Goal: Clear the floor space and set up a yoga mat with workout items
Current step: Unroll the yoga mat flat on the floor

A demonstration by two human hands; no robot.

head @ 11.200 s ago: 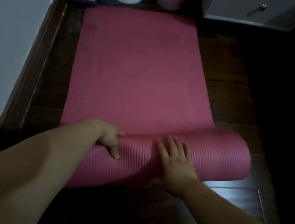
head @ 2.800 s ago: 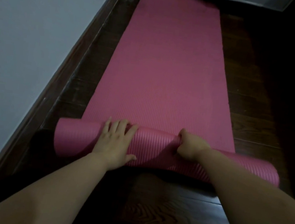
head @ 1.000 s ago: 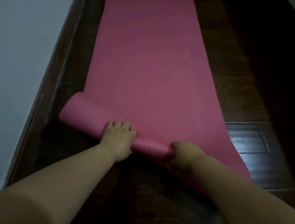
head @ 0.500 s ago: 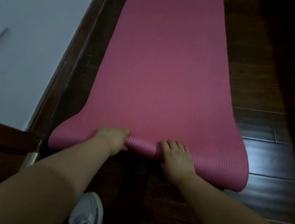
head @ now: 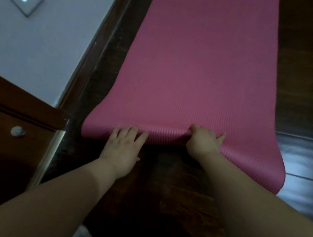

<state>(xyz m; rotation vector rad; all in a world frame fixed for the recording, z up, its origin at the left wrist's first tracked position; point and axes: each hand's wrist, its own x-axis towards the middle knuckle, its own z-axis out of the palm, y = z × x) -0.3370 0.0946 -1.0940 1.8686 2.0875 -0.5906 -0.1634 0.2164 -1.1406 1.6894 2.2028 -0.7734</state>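
The left hand [head: 122, 149] lies flat with fingers spread on the near edge of the yoga mat [head: 202, 74], pressing it down, likely so the last curl stays flat. The right hand [head: 203, 142] curls its fingers round the small raised fold there. The mat runs lengthwise along the dark wooden floor [head: 311, 100], beside the wall [head: 47, 42] and a wooden cabinet [head: 5, 127].
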